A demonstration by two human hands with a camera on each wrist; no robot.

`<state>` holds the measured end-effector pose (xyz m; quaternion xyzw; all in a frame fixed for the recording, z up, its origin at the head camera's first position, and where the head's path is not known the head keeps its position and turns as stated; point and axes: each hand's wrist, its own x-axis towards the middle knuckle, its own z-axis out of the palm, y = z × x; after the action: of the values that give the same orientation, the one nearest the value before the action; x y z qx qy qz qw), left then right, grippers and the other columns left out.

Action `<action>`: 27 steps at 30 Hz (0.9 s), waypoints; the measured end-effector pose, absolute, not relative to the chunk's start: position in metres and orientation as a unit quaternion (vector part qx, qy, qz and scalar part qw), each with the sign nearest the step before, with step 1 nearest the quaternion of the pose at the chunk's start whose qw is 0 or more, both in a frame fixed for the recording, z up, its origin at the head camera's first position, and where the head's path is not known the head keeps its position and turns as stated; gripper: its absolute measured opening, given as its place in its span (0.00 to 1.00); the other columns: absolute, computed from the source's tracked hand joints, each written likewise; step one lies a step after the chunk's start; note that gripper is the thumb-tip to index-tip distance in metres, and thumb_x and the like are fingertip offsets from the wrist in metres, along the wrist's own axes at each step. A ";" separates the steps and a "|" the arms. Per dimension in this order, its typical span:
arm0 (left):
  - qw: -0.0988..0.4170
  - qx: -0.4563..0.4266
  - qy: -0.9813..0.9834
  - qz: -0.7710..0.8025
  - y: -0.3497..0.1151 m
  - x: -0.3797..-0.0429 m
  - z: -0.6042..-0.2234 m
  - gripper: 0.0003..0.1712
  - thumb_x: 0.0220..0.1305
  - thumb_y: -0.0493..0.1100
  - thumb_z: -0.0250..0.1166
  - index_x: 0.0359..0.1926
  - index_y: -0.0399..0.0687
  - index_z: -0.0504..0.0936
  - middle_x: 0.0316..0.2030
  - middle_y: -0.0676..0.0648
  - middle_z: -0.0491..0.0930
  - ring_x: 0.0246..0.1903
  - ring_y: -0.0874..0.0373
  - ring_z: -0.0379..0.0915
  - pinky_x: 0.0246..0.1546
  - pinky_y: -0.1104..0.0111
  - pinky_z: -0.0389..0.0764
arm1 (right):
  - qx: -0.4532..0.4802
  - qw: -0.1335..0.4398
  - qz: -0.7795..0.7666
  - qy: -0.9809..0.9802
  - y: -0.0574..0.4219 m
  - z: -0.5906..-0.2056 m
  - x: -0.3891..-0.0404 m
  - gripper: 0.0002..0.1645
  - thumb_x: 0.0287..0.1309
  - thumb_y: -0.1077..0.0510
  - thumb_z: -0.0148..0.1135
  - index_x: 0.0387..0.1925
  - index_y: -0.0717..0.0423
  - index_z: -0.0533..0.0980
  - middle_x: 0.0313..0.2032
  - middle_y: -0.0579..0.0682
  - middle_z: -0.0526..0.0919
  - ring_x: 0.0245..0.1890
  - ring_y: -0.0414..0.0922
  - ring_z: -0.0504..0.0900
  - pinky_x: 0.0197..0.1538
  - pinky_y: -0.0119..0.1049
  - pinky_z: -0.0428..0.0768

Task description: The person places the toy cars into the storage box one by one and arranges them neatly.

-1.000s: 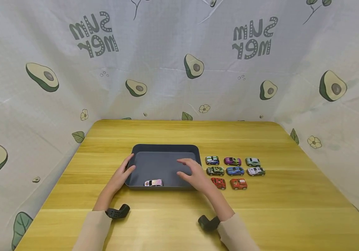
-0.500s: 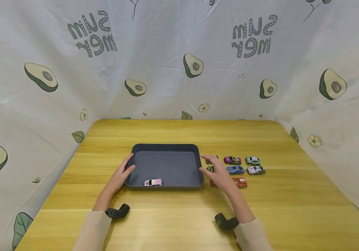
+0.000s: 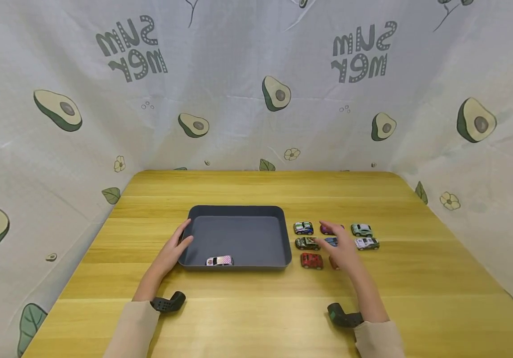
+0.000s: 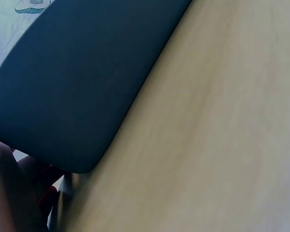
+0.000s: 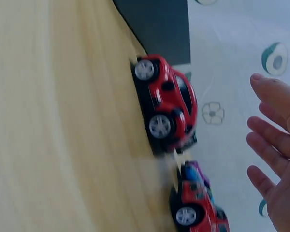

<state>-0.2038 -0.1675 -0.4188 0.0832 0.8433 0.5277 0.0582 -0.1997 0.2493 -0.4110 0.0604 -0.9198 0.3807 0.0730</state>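
Observation:
My left hand [image 3: 169, 255] rests at the left side of a dark grey tray [image 3: 238, 268], thumb and index finger spread at its rim. In the left wrist view the tray's outer wall [image 4: 82, 96] covers most of that hand. One white and pink toy car [image 3: 219, 260] sits inside the tray near the front wall. My right hand [image 3: 343, 251] holds nothing and hovers over the toy cars right of the tray, fingers loosely spread. It partly covers a purple car [image 3: 325, 229], a blue car [image 3: 331, 241] and a red one. Another red car [image 3: 312, 261] shows in full.
Left of the right hand stand a white, blue and green car [image 3: 303, 228] and a dark camouflage car [image 3: 307, 243]. To its right are a pale green car [image 3: 361, 229] and a white car [image 3: 366, 243]. A printed cloth [image 3: 234, 84] hangs behind the wooden table [image 3: 256, 308].
My right hand has moved right, from over the tray's right part, past its right edge, to above the toy cars. The left hand and the tray have stayed in place.

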 end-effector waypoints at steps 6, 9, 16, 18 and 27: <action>0.056 0.086 0.843 0.528 -0.167 -0.204 -0.418 0.33 0.69 0.44 0.46 0.70 0.43 0.45 0.70 0.35 0.41 0.69 0.37 0.34 0.66 0.43 0.41 | 0.026 0.067 0.358 -0.931 0.271 -0.409 -0.194 0.34 0.59 0.51 0.57 0.63 0.60 0.60 0.61 0.66 0.63 0.61 0.63 0.61 0.59 0.63 0.61; 0.057 0.085 0.843 0.528 -0.167 -0.205 -0.418 0.33 0.69 0.44 0.46 0.70 0.43 0.45 0.70 0.35 0.40 0.69 0.38 0.34 0.66 0.43 0.41 | 0.019 0.064 0.356 -0.932 0.280 -0.408 -0.190 0.35 0.60 0.51 0.56 0.63 0.62 0.59 0.60 0.68 0.63 0.60 0.64 0.60 0.58 0.63 0.61; 0.052 0.087 0.842 0.530 -0.172 -0.213 -0.433 0.33 0.69 0.47 0.46 0.71 0.48 0.45 0.70 0.37 0.41 0.69 0.39 0.34 0.66 0.43 0.42 | -0.010 0.055 0.373 -0.926 0.304 -0.414 -0.185 0.36 0.62 0.50 0.53 0.65 0.62 0.56 0.64 0.69 0.56 0.64 0.68 0.52 0.61 0.66 0.54; 0.049 0.087 0.843 0.528 -0.175 -0.219 -0.444 0.33 0.69 0.48 0.46 0.71 0.51 0.46 0.71 0.38 0.41 0.70 0.40 0.35 0.66 0.43 0.42 | -0.016 0.054 0.379 -0.924 0.311 -0.416 -0.184 0.36 0.62 0.49 0.53 0.65 0.61 0.56 0.65 0.70 0.54 0.65 0.68 0.50 0.61 0.66 0.52; 0.024 0.101 0.845 0.525 -0.178 -0.223 -0.456 0.34 0.68 0.52 0.47 0.70 0.53 0.47 0.70 0.37 0.43 0.69 0.37 0.37 0.64 0.40 0.43 | -0.012 0.083 0.316 -0.945 0.331 -0.427 -0.186 0.36 0.57 0.52 0.58 0.62 0.66 0.60 0.63 0.73 0.55 0.62 0.71 0.52 0.60 0.66 0.52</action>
<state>-0.2232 -0.1783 -0.4560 0.1008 0.8446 0.5253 0.0236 -0.1855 0.3309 -0.4267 -0.0118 -0.9450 0.3161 0.0831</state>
